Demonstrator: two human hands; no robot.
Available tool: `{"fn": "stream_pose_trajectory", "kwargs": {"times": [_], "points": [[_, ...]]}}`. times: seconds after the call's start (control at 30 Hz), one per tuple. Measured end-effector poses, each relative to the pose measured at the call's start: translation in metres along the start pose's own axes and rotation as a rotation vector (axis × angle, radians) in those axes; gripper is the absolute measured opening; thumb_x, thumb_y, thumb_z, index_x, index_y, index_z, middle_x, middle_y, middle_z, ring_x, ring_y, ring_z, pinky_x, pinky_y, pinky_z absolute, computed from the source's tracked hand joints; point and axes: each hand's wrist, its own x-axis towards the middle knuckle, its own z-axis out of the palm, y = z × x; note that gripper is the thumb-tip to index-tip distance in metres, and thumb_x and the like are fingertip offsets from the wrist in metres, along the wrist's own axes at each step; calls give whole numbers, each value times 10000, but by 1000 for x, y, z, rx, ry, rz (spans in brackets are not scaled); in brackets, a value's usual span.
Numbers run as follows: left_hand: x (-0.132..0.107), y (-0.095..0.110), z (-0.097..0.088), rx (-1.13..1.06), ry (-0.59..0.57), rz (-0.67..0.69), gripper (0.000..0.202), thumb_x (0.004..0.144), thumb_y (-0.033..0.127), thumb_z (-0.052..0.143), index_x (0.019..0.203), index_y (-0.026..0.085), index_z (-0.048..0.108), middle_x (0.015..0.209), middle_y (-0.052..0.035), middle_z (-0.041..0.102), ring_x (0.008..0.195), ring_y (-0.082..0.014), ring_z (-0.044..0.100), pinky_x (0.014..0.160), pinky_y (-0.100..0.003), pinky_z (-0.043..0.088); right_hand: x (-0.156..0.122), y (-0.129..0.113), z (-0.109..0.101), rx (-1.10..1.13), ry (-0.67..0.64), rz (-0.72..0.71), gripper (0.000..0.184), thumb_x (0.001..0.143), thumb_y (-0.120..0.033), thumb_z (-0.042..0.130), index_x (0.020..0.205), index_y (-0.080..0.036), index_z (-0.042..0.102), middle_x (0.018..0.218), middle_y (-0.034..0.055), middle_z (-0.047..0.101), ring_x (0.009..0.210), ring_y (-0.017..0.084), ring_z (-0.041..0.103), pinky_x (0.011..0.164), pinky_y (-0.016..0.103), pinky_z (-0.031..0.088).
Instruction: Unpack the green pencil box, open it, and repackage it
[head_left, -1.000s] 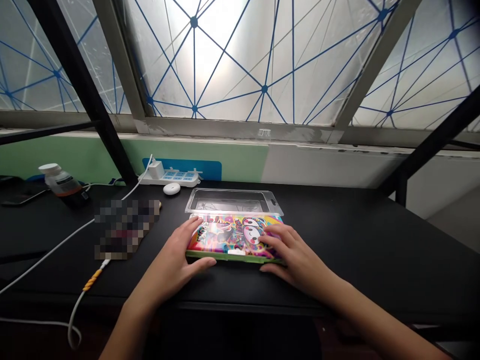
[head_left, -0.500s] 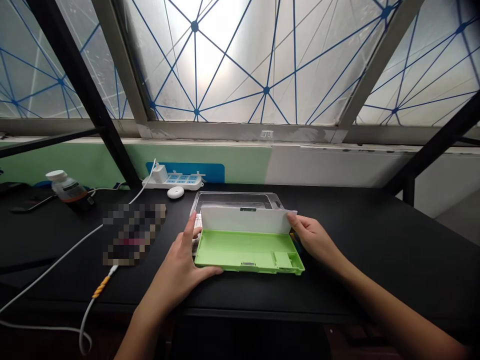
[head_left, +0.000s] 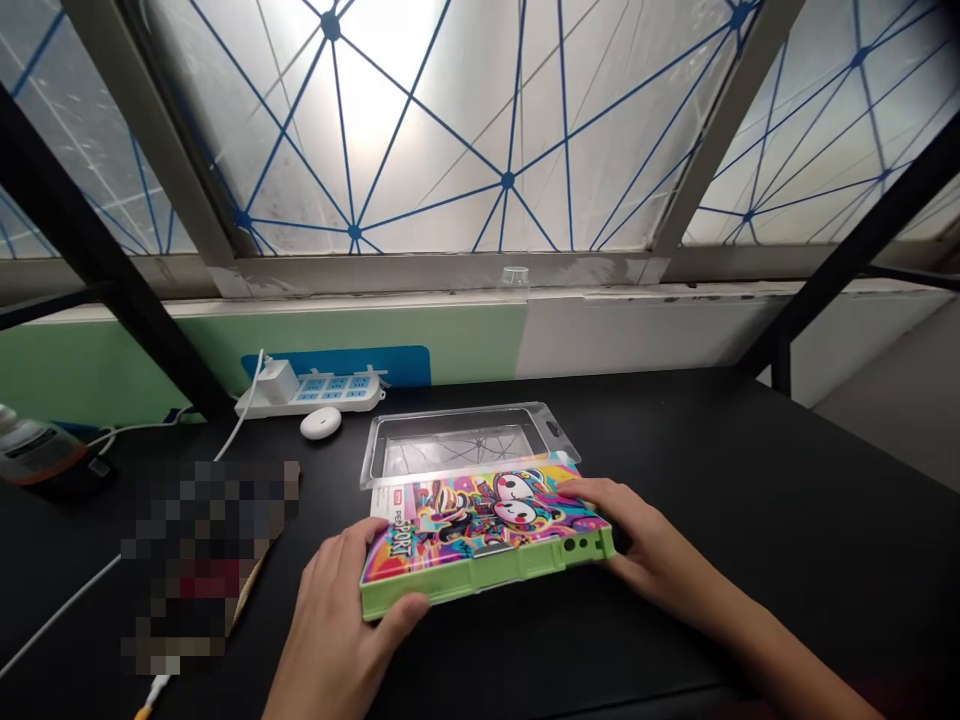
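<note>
A pencil case (head_left: 484, 525) with a bright cartoon lid and a light green body is closed, its long green side facing me. My left hand (head_left: 341, 600) grips its left end, the thumb on the green front side and the fingers at the lid's edge. At the right end, my right hand (head_left: 645, 535) has its fingers over the lid and the thumb low on the side. Just behind the case lies a clear plastic tray (head_left: 369, 462), overlapped by the case. A white printed piece (head_left: 384, 500) shows behind the case's left corner.
On the left are a blurred-out item (head_left: 210, 560) with a cable, a bottle (head_left: 37, 450), a white power strip (head_left: 330, 393) and a round white case (head_left: 321, 423). Black slanted frame bars (head_left: 112, 270) rise at both sides. A window stands behind the black desk (head_left: 750, 480).
The pencil case's lid has come down from upright, covering the green inside. The case sits nearer and tilted, with both hands still on it. The view has shifted to the right.
</note>
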Motion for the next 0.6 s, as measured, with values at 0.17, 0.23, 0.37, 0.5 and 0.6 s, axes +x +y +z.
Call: {"fn": "stream_pose_trajectory", "kwargs": {"times": [0.17,0.23,0.37,0.5,0.6], "points": [[4,-11,13,179,-52,146,551,882,590,564,1289,220,585,1395,-149,582,1270,-381,529,1084,-612,366,13,-5,-2,-29,-7,81,355,991,-483,446,1090,-278,718,1230,106,626,1125,300,605,949,452,530],[4,-9,18,224,-50,136,568,905,571,528,1341,207,545,1432,-162,552,1296,-389,509,1109,-656,306,16,-8,-2,-71,7,115,358,989,-495,441,1021,-269,718,1199,106,618,1090,299,604,934,456,527],[3,-6,23,228,3,135,677,960,507,453,1551,235,265,1490,-159,498,1335,-383,484,1112,-690,271,17,-9,0,-161,104,183,340,990,-496,439,883,-247,644,1129,112,619,1045,295,596,896,486,503],[1,-6,23,172,53,186,787,954,493,486,1599,323,67,1497,-116,501,1339,-373,495,1124,-664,298,13,-7,1,-208,193,202,237,1009,-412,427,1004,-245,594,1167,114,596,1068,278,591,899,484,475],[1,-3,21,110,29,215,857,918,514,547,1598,352,52,1530,-85,471,1363,-368,480,1152,-630,297,13,-17,0,-258,258,87,187,1007,-327,439,1057,-226,588,1185,134,599,1082,285,586,912,485,453]]}}
